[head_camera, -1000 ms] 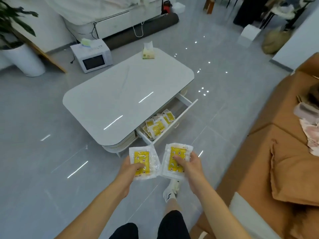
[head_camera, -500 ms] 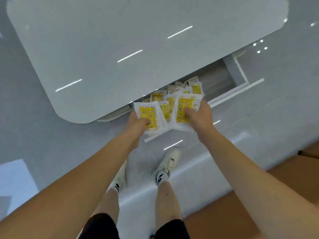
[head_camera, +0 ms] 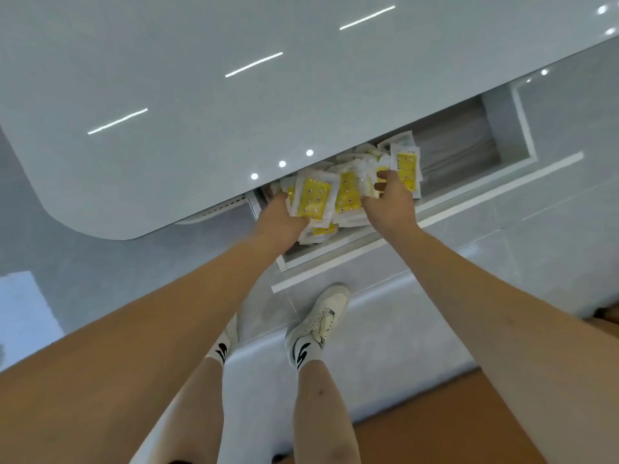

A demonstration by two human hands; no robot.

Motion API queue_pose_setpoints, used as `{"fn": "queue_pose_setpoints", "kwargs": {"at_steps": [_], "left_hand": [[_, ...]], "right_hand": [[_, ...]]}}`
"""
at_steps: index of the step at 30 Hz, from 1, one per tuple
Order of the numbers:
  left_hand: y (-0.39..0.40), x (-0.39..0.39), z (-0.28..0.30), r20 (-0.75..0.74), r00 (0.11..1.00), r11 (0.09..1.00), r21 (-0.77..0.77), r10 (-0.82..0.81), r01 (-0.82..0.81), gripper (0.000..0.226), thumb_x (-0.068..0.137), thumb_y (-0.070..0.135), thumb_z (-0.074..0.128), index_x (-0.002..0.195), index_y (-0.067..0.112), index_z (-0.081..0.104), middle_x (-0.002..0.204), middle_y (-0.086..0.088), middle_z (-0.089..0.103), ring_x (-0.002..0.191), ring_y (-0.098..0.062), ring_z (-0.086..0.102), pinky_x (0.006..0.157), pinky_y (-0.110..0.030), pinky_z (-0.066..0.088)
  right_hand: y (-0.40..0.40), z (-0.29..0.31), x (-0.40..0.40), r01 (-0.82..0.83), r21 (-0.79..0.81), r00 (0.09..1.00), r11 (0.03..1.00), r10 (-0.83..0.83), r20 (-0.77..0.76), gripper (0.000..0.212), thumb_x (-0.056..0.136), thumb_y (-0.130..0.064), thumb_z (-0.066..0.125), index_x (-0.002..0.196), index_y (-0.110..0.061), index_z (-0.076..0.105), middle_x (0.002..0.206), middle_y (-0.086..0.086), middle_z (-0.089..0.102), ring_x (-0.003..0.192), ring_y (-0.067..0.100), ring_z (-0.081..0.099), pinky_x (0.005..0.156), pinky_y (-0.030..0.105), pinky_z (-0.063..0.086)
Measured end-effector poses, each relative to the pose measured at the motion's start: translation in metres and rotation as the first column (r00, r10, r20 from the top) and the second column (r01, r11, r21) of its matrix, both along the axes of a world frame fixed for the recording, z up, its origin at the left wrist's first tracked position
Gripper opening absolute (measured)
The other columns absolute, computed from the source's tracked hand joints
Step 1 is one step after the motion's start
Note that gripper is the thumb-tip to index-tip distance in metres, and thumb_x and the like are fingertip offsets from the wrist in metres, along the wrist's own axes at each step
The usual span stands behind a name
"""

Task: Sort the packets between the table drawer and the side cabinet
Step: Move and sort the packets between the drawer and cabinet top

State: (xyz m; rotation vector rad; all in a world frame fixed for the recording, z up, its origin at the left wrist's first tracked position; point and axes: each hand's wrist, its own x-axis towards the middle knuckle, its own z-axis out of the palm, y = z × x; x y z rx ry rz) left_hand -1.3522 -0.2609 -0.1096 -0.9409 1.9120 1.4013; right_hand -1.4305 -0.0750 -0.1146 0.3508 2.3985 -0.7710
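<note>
The white table drawer (head_camera: 335,259) is pulled open below the tabletop edge and holds a heap of several clear packets with yellow contents (head_camera: 407,167). Both of my hands reach into it. My left hand (head_camera: 281,222) grips a yellow packet (head_camera: 315,199) by its lower edge, tilted over the left part of the heap. My right hand (head_camera: 390,204) lies on the middle of the heap beside another yellow packet (head_camera: 348,197), thumb and a finger spread. Whether it still grips that packet is hidden. The side cabinet is out of view.
The glossy white tabletop (head_camera: 234,112) overhangs the back of the drawer. The drawer's right half (head_camera: 462,152) holds no packets. My feet in white shoes (head_camera: 318,319) stand on the grey tiled floor just in front. An orange-brown sofa edge (head_camera: 452,423) is at the lower right.
I have leaned in over the table. Both hands have carried their packets from in front of the drawer down into it, onto the heap.
</note>
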Motion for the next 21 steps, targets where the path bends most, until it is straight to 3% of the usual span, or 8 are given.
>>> {"fn": "queue_pose_setpoints", "kwargs": {"at_steps": [4,6,9,17,21], "left_hand": [[-0.002,0.011,0.043,-0.05,0.926,0.915,-0.184,-0.374,0.36,0.045,0.094,0.02,0.063,0.138,0.012,0.052,0.132,-0.004,0.058,0.121,-0.023,0.056,0.099,-0.039,0.048],[-0.004,0.013,0.08,-0.066,0.882,0.868,-0.227,-0.467,0.443,0.057,0.094,0.025,0.064,0.146,0.016,0.046,0.142,-0.008,0.054,0.128,-0.026,0.053,0.102,-0.039,0.046],[-0.014,0.007,0.156,-0.129,0.818,0.81,-0.291,-0.56,0.509,0.055,0.093,0.027,0.063,0.146,0.022,0.046,0.136,-0.007,0.056,0.124,-0.026,0.054,0.096,-0.038,0.046],[-0.028,-0.013,0.403,-0.246,0.522,0.554,-0.587,-0.817,0.59,0.062,0.1,0.04,0.051,0.156,0.026,0.031,0.142,-0.003,0.051,0.129,-0.024,0.046,0.098,-0.041,0.047],[-0.031,0.01,0.49,-0.337,0.381,0.507,-0.612,-0.861,0.607,0.062,0.102,0.043,0.049,0.158,0.028,0.028,0.151,-0.004,0.045,0.135,-0.023,0.042,0.103,-0.04,0.045]], "right_hand": [[0.008,0.048,0.015,-0.231,0.134,0.962,0.964,0.247,-0.116,0.049,0.094,-0.017,0.062,0.141,-0.015,0.049,0.134,0.008,0.057,0.125,0.029,0.051,0.095,0.044,0.049],[0.008,0.088,0.023,-0.261,0.162,0.946,0.952,0.285,-0.155,0.046,0.096,-0.022,0.062,0.14,-0.015,0.051,0.134,0.008,0.058,0.124,0.029,0.05,0.095,0.045,0.051],[0.003,0.165,0.033,-0.285,0.197,0.924,0.938,0.323,-0.203,0.047,0.097,-0.03,0.06,0.14,-0.014,0.052,0.133,0.009,0.059,0.123,0.03,0.051,0.095,0.048,0.051],[-0.001,0.399,0.072,-0.122,0.215,0.896,0.969,0.2,-0.395,0.049,0.095,-0.038,0.055,0.139,-0.015,0.054,0.134,0.006,0.06,0.125,0.03,0.051,0.098,0.047,0.047],[-0.005,0.486,0.124,0.008,0.225,0.861,0.974,0.108,-0.498,0.047,0.095,-0.038,0.058,0.137,-0.016,0.056,0.134,0.006,0.06,0.125,0.03,0.051,0.099,0.044,0.045]]}}
